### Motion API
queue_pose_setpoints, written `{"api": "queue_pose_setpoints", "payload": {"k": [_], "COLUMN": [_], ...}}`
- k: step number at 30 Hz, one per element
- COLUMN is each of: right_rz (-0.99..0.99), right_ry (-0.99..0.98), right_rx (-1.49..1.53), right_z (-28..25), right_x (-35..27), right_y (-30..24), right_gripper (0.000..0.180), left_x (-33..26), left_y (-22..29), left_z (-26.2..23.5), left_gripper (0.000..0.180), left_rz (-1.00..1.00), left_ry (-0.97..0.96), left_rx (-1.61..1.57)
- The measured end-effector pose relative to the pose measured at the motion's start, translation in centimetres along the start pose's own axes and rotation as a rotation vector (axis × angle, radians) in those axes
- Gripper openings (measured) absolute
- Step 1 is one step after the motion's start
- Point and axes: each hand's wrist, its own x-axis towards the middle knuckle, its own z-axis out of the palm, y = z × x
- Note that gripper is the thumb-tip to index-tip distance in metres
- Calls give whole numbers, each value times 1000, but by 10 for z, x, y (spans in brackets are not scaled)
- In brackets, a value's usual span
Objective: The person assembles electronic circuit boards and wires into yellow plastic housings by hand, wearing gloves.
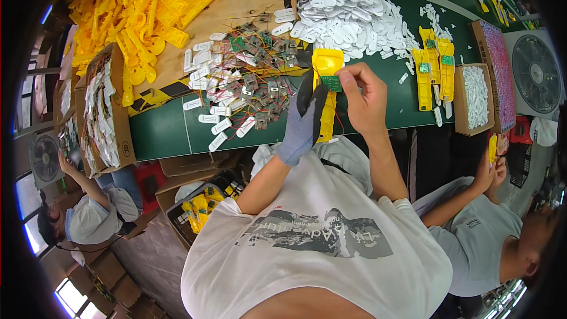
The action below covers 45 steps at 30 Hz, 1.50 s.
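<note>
My left hand (300, 125), in a grey-blue glove with black fingers, is closed around a long yellow plastic shell (327, 62), held upright over the table edge. My bare right hand (368, 101) pinches a small green circuit board (331, 84) between thumb and fingertips. The board lies against the front of the shell, just below its wide top end. Whether it sits inside the shell I cannot tell. To the left of the gloved hand spreads a heap of small electronic modules with red and black wires (260, 82), mixed with white plastic pieces (221, 125).
A pile of yellow shells (162, 9) covers the far left, white covers (336, 23) the far middle. Yellow shells with boards (440, 74) lie right, near a box of white parts (475, 97) and a fan (535, 71). Co-workers sit at right (478, 242) and left (97, 212).
</note>
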Motion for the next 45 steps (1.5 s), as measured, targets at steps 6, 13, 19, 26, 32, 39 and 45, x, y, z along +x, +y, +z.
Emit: {"api": "queue_pose_setpoints", "payload": {"k": [6, 13, 19, 26, 32, 39, 45], "right_rz": [-137, -108, -15, 95, 160, 252, 193], "right_ry": [-216, -293, -265, -181, -188, -100, -190], "right_rx": [-316, -295, -300, -212, -229, -629, -908], "right_z": [-14, -9, -6, 1, -6, -24, -24], "right_x": [-4, -8, -20, -41, -47, 8, 16], "right_y": [-3, 2, 12, 35, 40, 41, 53], "right_gripper": [19, 19, 22, 27, 26, 25, 26], "left_x": [-1, -3, -3, -4, -10, -7, -2], "left_y": [-3, -14, -28, -47, -56, -47, -51], "left_z": [1, -1, -4, -7, 0, -14, -10], "left_gripper": [37, 30, 19, 20, 39, 41, 34], "left_rz": [62, 8, 131, 15, 217, -112, -26], "left_ry": [52, 34, 102, 79, 89, 25, 33], "left_rx": [-64, -167, 55, -79, -6, -338, -432]}}
